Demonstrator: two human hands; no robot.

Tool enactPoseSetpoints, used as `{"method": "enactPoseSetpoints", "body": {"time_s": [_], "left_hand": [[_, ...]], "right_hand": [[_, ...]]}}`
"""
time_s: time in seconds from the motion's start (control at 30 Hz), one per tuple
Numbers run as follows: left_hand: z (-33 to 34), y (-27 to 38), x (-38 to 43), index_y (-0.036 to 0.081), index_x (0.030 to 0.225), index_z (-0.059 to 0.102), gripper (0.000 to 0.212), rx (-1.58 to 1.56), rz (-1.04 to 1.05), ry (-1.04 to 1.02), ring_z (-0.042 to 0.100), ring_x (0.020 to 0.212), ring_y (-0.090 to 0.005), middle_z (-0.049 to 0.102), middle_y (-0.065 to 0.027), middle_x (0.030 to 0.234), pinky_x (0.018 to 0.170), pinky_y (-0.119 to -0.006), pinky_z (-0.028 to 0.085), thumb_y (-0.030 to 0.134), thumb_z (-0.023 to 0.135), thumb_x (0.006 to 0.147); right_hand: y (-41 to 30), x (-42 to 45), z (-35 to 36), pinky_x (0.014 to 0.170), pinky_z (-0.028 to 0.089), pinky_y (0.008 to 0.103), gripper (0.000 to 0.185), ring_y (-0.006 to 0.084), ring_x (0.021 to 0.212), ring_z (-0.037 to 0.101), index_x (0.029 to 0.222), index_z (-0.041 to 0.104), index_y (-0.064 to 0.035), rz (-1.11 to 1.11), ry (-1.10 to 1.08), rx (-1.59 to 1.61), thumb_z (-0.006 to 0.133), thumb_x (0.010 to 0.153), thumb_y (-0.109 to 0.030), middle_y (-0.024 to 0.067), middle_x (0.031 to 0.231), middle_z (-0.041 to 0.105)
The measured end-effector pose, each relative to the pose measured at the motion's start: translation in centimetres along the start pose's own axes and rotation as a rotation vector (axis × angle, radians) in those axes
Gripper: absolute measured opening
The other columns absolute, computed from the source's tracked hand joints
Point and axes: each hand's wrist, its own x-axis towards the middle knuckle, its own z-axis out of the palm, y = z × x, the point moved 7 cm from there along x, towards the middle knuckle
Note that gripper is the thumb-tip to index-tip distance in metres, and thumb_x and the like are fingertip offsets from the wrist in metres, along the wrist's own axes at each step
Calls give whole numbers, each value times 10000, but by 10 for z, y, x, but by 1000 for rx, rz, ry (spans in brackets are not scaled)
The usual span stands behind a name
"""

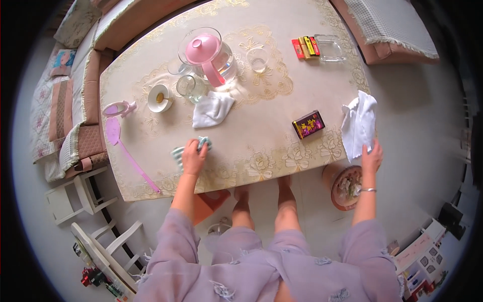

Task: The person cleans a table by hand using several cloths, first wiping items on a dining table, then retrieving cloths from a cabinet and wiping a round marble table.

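Note:
My left hand (192, 158) grips a green-and-white striped cloth (177, 154) low over the near left part of the table, with a bunched end poking out past the fingers. At the table's right edge my right hand (373, 158) has its thumb and fingers on the lower corner of a white cloth (357, 124). That cloth lies creased, partly along the edge. Left of it sits a dark tin box (308, 124) with a floral print. Beyond my left hand lies a folded white cloth (213, 109), touching a glass jar or cup (188, 86).
On the patterned tablecloth (256, 139) stand a pink-lidded glass pitcher (214, 53), a clear cup (258, 60), a white bowl (159, 98), a glass ashtray (331, 48) and small boxes (305, 47). A pink fly swatter (134, 158) lies left. A filled waste bin (345, 188) stands below.

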Motion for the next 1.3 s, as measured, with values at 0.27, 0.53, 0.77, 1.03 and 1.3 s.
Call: {"method": "enactPoseSetpoints", "body": {"time_s": [0.27, 0.53, 0.77, 1.03, 1.3], "left_hand": [[53, 29, 58, 76, 958, 507, 315, 325, -202, -116, 532, 844, -343, 516, -141, 956, 723, -417, 442, 260, 599, 720], [85, 79, -102, 37, 894, 541, 363, -67, -174, -603, 546, 840, -281, 551, -152, 897, 731, -351, 444, 272, 630, 632], [93, 99, -299, 146, 1025, 502, 373, -354, -548, -801, 548, 888, -298, 585, -131, 927, 767, -383, 426, 301, 549, 690], [42, 61, -423, 132, 966, 593, 390, -434, -775, -411, 555, 900, -292, 602, -134, 924, 777, -373, 424, 442, 538, 736], [119, 26, -791, 25, 874, 616, 421, -884, -1334, 299, 589, 763, -224, 619, -149, 799, 678, -329, 445, 420, 535, 755]], "right_hand": [[-15, 62, 43, 850, 378, 445, 582, 351, 1070, 411, 1209, 363, -137, 120, -258, -141, 585, 727, -375, 151, 1171, 434], [110, 6, 50, 875, 359, 382, 402, 358, 1011, 478, 1106, 404, 81, 99, -89, 471, 508, 762, -100, 253, 1089, 487], [25, -159, 25, 857, 386, 349, 369, 268, 983, 509, 1073, 467, 45, -70, -953, 593, 533, 758, -136, 171, 1030, 538], [-60, -206, 27, 739, 450, 330, 379, 220, 851, 576, 973, 540, 60, -434, -1166, 396, 537, 795, -274, 167, 921, 603], [-66, -281, 40, 715, 454, 354, 473, 298, 862, 582, 934, 560, 89, -793, -1117, 111, 486, 784, -353, 232, 868, 597]]}}
